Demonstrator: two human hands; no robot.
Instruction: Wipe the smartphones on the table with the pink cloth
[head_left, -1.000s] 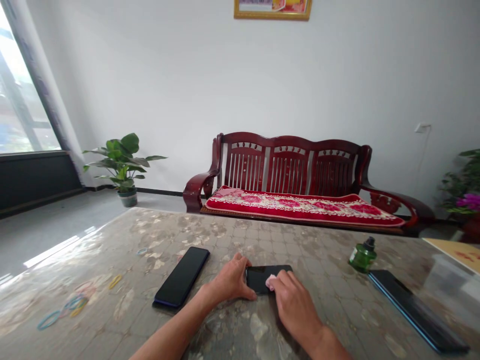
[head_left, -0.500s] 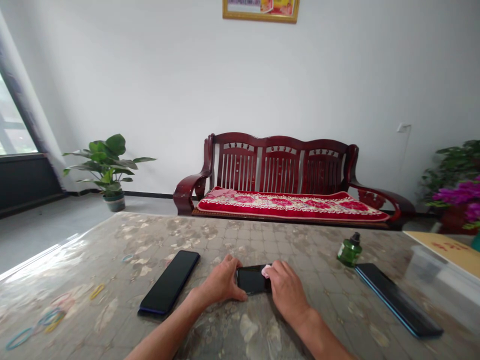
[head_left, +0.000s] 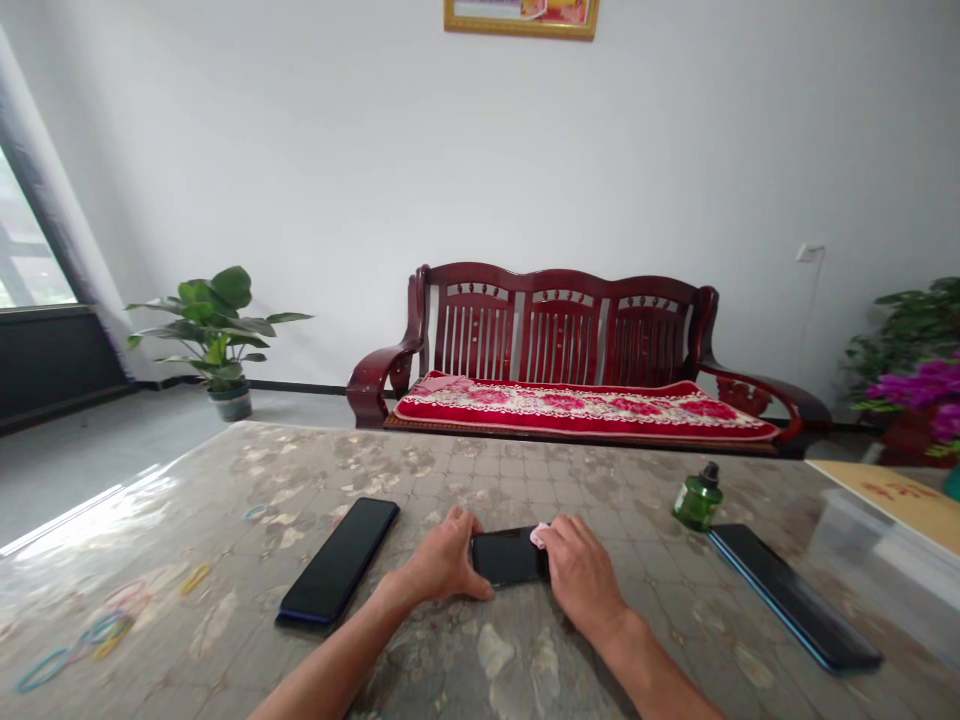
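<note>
A black smartphone [head_left: 507,556] lies flat and sideways on the table between my hands. My left hand [head_left: 448,558] grips its left end, thumb along the near edge and fingers at the far edge. In my right hand [head_left: 579,572] a small pale pink cloth [head_left: 539,536] is pinched, pressed on the right part of the phone's screen. The right end of the phone is hidden behind that hand. A second, larger phone [head_left: 341,560] rests left of my left forearm, and a third phone [head_left: 791,595] with a blue edge lies to the right.
A green pump bottle [head_left: 698,498] stands behind the right phone. Beside it are a clear plastic box [head_left: 877,560] and a tan board [head_left: 892,493]. Colored rubber bands [head_left: 97,635] lie at the left of the patterned table [head_left: 480,470]. A wooden bench [head_left: 562,330] stands beyond.
My right hand has slid slightly to the right with the cloth, baring more of the phone's screen. My left hand keeps its hold on the left end.
</note>
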